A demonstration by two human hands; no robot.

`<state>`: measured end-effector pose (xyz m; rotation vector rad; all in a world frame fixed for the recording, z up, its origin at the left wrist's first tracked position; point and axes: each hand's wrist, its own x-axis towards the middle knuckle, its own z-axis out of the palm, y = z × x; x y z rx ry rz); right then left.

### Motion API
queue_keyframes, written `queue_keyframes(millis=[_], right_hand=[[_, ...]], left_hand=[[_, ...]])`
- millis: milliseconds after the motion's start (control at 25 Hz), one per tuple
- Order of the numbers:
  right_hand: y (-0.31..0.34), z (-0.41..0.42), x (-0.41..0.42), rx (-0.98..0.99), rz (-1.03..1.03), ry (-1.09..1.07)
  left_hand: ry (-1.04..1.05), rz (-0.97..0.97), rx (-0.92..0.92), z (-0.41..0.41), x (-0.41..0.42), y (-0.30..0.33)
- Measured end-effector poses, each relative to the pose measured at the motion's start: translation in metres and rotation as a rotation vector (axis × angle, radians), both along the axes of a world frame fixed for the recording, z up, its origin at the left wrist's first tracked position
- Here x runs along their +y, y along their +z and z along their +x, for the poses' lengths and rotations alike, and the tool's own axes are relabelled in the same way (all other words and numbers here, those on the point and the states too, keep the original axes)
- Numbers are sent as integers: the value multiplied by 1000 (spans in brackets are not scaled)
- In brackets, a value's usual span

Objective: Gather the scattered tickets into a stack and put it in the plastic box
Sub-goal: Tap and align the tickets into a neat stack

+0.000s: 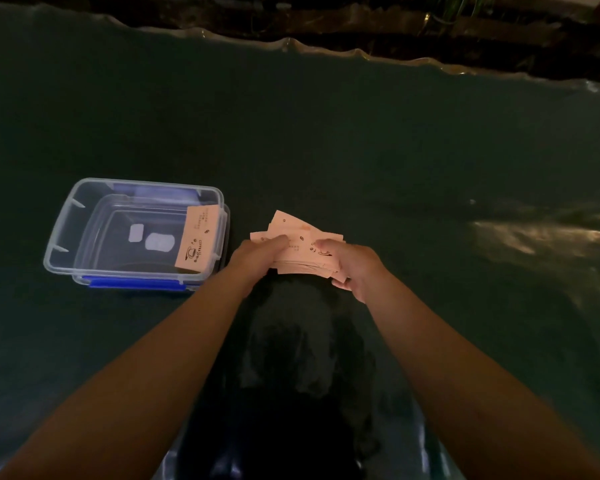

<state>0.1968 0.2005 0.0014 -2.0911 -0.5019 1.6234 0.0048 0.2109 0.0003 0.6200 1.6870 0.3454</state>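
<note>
A loose, fanned bundle of pale pink tickets is held between both hands near the middle of the dark table. My left hand grips its left side with the thumb on top. My right hand grips its right side, fingers curled under. A clear plastic box with blue clips stands open to the left of the hands. One single ticket with a coffee-cup print leans against the box's inner right wall.
The table is covered by a dark green glossy sheet with a wavy far edge. Bright glare shows on it at the right. Dark clutter lies beyond the far edge.
</note>
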Motion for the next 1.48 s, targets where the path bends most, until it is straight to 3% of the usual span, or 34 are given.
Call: queue_keyframes(millis=[240,440,520,800,880,1040,1480], right_hand=[[1,6,-2,57,6,6],[7,19,-20,303,26,49],[6,22,-35,388,46,59],[0,10,-84,549,136,283],[-1,-1,-94,576,163,321],[1,-11,-106,464,278,360],[3,-46,-114,44,663,542]], left_hand=[[102,-11,-154,-3,2,-3],[135,-53,-436,-12,-9,6],[135,-19,-549,-18,-17,11],[257,191,-634,-6,-60,28],[180,208,-609,-2,-71,30],[-173,236,-496,-13,-84,27],[-424,644,-184,-41,-107,19]])
